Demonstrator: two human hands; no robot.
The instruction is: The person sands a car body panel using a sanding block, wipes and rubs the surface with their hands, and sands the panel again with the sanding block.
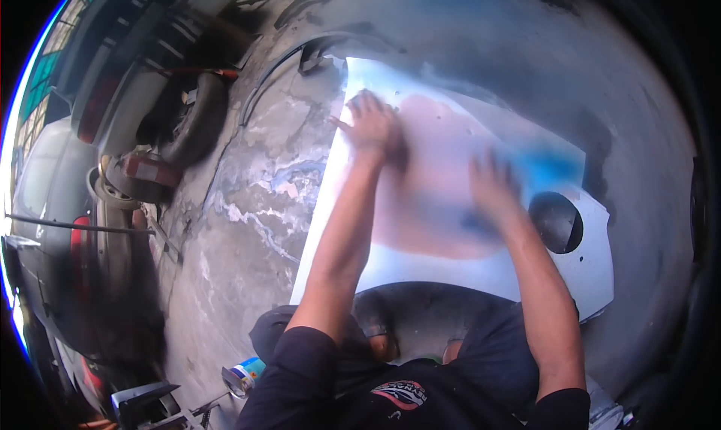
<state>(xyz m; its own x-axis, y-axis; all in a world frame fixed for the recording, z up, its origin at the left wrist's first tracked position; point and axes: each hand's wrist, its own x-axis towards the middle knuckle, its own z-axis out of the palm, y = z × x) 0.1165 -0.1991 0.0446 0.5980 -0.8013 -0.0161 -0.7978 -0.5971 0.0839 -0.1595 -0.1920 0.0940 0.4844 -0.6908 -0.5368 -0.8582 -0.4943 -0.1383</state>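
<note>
A white car body panel point(458, 268), which looks like a fender, lies across in front of my knees. A large dull pink patch point(435, 144) covers its middle, and a round hole point(556, 222) opens near its right end. My left hand point(371, 126) rests on the panel's upper left part with the fingers spread. Over the right side of the pink patch is my right hand point(496, 186), smeared by motion. Its fingers look stretched out and flat. Whether anything thin lies under that palm is hidden.
Stained concrete floor point(255, 197) surrounds the panel. A tyre point(199, 118), a red box point(152, 170) and dark car parts lie at the left, beside a parked car point(49, 175). A can with a blue label point(244, 374) stands by my left knee. A thin hose point(263, 84) curves along the floor.
</note>
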